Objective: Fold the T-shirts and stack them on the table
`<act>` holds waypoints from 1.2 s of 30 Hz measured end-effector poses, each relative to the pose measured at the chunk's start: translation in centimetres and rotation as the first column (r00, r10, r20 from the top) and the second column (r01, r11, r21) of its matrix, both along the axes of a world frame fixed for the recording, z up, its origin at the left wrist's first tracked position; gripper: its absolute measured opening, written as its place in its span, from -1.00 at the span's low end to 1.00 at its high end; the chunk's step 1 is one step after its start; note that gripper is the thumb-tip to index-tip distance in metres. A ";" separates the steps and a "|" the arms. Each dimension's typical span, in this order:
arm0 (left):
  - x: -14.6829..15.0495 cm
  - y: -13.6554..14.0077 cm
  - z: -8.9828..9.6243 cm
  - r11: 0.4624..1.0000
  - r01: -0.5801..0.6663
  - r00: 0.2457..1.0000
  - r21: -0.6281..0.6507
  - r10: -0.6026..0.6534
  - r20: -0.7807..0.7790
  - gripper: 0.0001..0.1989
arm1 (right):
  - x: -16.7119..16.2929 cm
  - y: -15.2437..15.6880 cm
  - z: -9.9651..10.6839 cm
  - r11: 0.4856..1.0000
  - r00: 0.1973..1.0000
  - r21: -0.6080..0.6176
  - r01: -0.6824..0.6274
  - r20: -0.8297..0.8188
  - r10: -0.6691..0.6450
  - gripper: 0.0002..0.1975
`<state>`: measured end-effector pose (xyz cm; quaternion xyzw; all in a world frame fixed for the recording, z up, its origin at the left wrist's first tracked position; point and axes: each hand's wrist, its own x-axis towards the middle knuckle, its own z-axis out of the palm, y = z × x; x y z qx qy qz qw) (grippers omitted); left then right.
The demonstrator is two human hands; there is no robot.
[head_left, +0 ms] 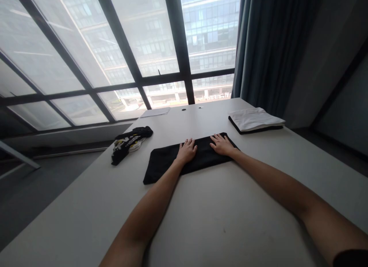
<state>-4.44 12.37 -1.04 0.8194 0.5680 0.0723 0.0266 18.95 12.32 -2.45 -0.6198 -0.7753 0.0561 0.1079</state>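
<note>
A black garment (163, 159), folded into a long flat strip, lies slantwise across the white table. My left hand (187, 150) rests palm down near its middle, fingers spread. Toward the strip's right end my right hand (222, 145) also lies flat on the cloth, with its fingers apart. Neither hand grips the fabric. The cloth under both palms is hidden. What kind of garment it is cannot be made out from this folded shape.
A crumpled black garment with white and yellow print (130, 142) lies at the table's left edge. Folded white cloth (255, 118) sits on black cloth (237, 126) at the right. White sheets (155, 112) lie at the back, by the windows. A dark curtain (267, 48) hangs behind.
</note>
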 end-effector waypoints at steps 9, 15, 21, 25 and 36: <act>-1.6 -2.9 0.0 0.983 -0.180 0.983 0.042 0.179 0.036 -0.40 | 0.1 0.4 -1.2 1.000 1.000 0.012 0.013 0.014 -0.013 -0.36; -10.9 -5.4 -0.5 0.947 -0.319 0.948 0.035 0.320 -0.009 -0.36 | 0.1 0.4 -1.4 1.000 1.000 0.011 0.008 0.025 -0.008 -0.34; -15.4 -7.2 -0.2 0.943 -0.332 0.941 -0.008 0.331 -0.069 -0.36 | 0.2 0.4 -1.4 1.000 1.000 0.022 -0.005 0.017 0.004 -0.33; -13.4 -7.7 1.2 0.947 -0.311 0.946 0.085 0.317 -0.066 -0.40 | 0.2 0.3 -1.2 1.000 1.000 0.016 -0.004 0.018 0.004 -0.33; -6.0 -14.1 0.7 0.944 0.313 0.944 -0.107 -0.321 -0.069 -0.26 | 0.2 0.4 -1.0 1.000 1.000 0.019 -0.010 0.011 0.009 -0.36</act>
